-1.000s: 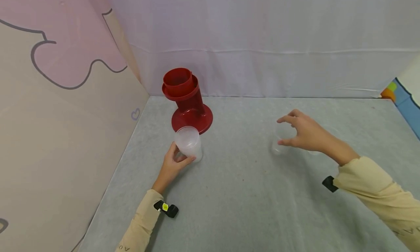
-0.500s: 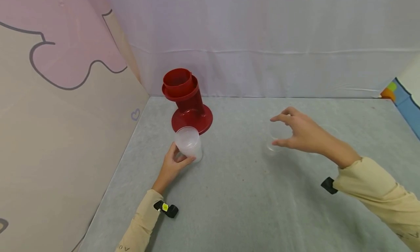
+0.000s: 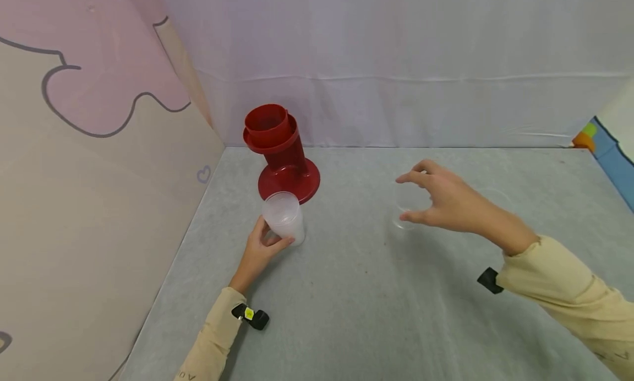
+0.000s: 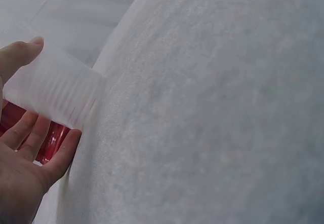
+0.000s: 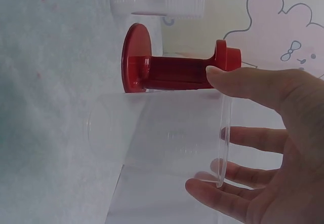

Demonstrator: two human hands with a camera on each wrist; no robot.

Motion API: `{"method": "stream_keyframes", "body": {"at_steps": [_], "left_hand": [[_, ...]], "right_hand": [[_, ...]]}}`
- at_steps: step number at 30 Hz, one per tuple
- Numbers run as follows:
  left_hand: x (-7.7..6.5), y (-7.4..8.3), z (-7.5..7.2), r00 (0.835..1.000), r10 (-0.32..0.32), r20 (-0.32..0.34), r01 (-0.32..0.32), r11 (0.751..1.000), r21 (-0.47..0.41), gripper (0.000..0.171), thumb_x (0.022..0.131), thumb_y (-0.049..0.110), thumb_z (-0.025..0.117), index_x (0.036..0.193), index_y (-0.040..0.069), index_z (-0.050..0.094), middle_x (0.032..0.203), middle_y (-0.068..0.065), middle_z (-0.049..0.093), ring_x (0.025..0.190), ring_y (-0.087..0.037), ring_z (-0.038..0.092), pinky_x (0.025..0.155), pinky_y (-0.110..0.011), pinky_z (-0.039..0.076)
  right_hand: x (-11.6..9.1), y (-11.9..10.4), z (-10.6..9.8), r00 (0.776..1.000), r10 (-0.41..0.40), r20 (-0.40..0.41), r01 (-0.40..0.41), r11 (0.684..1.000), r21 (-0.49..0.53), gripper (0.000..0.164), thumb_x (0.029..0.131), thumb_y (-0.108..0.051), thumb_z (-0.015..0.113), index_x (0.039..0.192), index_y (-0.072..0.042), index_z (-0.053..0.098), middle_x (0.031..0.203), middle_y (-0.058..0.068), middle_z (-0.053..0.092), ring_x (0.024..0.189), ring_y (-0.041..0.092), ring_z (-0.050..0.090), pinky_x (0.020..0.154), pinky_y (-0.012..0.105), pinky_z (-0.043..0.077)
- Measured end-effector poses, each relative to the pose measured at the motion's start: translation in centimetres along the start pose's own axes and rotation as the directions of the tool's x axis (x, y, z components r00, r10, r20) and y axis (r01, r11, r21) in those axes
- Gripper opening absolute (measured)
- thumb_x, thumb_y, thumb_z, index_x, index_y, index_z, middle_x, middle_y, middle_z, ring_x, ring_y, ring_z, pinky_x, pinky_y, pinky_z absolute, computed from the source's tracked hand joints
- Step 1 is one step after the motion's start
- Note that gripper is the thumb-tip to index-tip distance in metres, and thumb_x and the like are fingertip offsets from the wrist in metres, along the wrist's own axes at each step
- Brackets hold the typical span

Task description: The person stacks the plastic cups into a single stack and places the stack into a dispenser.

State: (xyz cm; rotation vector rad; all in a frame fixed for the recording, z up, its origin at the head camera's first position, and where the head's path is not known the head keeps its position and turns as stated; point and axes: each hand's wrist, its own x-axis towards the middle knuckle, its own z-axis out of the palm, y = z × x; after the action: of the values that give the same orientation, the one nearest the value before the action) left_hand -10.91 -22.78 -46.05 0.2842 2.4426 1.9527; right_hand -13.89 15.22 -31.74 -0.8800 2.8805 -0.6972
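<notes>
My left hand [image 3: 258,250] grips a stack of translucent plastic cups [image 3: 284,218], thumb on one side and fingers on the other. Their nested rims show as close ridges on the stack [image 4: 55,87] in the left wrist view. My right hand [image 3: 448,202] holds one clear plastic cup [image 5: 162,138] near its rim, between thumb and fingers. This cup is upright and hard to make out in the head view. Just behind the cup stack rises a red plastic stand [image 3: 289,172], with a wide round base and a ringed, open top.
A faint clear round rim [image 3: 497,194] shows behind the right wrist. Grey cloth covers the table [image 3: 346,315]. A white curtain [image 3: 396,67] hangs along its back edge, and a printed wall panel [image 3: 124,205] stands at the left.
My right hand has moved left across the table with the clear cup. My left hand and the cup stack have stayed in place.
</notes>
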Motion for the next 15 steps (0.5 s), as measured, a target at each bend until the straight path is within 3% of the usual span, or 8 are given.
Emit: {"method": "stream_keyframes", "body": {"at_steps": [15], "left_hand": [[-0.1,0.0,0.0,1.000,-0.008,-0.005,0.008,1.000,-0.007,0.075,0.080,0.005,0.075,0.141,0.015,0.035,0.135,-0.004,0.046,0.123,-0.020,0.044,0.095,-0.049,0.045]], "right_hand": [[1.4,-2.1,0.0,0.999,-0.034,0.009,0.033,0.999,0.030,0.057,0.076,-0.031,0.079,0.126,-0.009,0.059,0.120,0.013,0.048,0.094,0.028,0.054,0.078,0.045,0.047]]}}
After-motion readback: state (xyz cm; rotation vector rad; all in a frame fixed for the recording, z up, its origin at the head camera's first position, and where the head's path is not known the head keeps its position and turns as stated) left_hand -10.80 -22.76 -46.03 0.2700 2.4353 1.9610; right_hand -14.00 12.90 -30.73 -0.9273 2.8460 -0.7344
